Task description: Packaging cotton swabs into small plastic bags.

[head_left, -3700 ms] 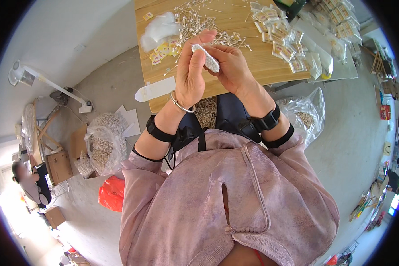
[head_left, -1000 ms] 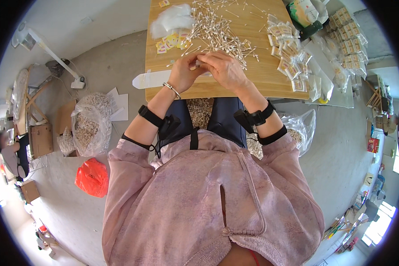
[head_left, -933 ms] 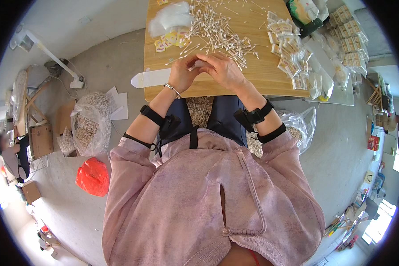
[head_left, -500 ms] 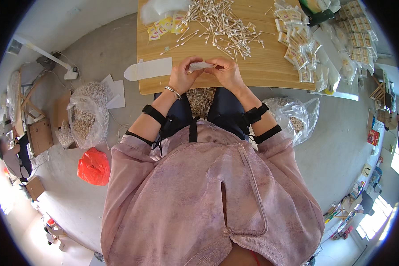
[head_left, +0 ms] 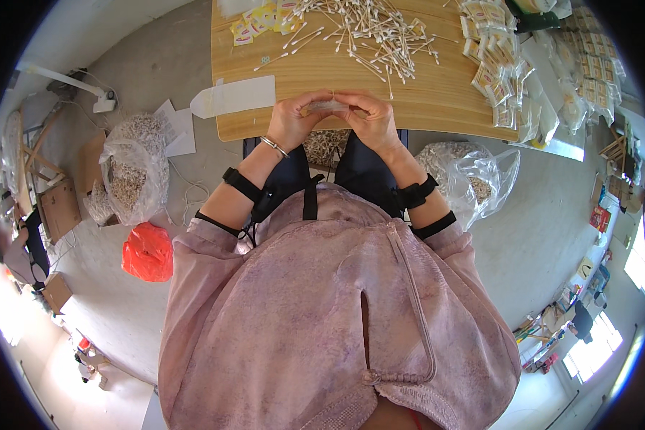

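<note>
Both hands, left hand (head_left: 292, 120) and right hand (head_left: 369, 120), pinching small clear packet (head_left: 330, 107), long axis left-right, over wooden table (head_left: 437, 100)

Looks like a small packing workshop: bare concrete floor (head_left: 552, 236), wooden table (head_left: 437, 107) heaped with cotton swabs (head_left: 369, 29) and sachets (head_left: 494, 72), bulk bags (head_left: 132, 172) around.

Two hands, the left hand (head_left: 292, 122) and the right hand (head_left: 370, 122), share one small clear packet (head_left: 331, 107). Two clear bags (head_left: 130, 172) of pale bits sit on the floor, lower left and right of the wooden table (head_left: 437, 107). One red bag (head_left: 147, 252) lies at left; the cotton swabs (head_left: 365, 29) at top are too many to count.
</note>
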{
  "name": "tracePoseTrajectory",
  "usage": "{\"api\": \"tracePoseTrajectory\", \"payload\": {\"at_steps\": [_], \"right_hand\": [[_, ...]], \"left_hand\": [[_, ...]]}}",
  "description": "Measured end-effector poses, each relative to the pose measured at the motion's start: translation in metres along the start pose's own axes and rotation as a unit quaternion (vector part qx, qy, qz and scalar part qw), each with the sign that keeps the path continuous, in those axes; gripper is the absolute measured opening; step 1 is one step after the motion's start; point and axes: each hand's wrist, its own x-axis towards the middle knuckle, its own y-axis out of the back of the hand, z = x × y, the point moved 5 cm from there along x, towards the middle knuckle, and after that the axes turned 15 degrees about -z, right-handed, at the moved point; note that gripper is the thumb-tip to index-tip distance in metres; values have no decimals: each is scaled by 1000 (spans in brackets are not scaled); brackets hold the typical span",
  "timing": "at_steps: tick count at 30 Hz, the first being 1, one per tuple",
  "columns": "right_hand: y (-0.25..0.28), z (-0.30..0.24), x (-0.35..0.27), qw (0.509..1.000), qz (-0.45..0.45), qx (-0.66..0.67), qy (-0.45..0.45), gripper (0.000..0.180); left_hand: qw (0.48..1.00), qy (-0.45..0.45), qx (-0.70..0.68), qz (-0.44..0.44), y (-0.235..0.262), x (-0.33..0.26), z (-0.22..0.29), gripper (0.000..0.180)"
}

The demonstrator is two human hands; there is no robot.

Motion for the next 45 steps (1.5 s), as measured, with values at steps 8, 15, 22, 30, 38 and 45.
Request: {"api": "tracePoseTrajectory", "payload": {"at_steps": [8,15,22,30,38,45], "right_hand": [[0,-13,1,970,26,-191,148,12],[-2,-11,4,980,12,-147,136,13],[1,0,3,990,6,-89,110,17],[1,-11,7,975,13,-169,141,14],[9,2,9,982,-28,-132,130,23],[8,-2,10,991,-23,-89,93,16]], "left_hand": [[999,1,-39,12,-7,1,2,18],[998,25,-58,30,-3,-1,5,10],[997,6,-75,29,-5,1,8,11],[994,-41,73,65,4,-1,16,13],[997,-20,47,52,3,0,16,14],[987,-73,125,70,7,0,21,16]]}}
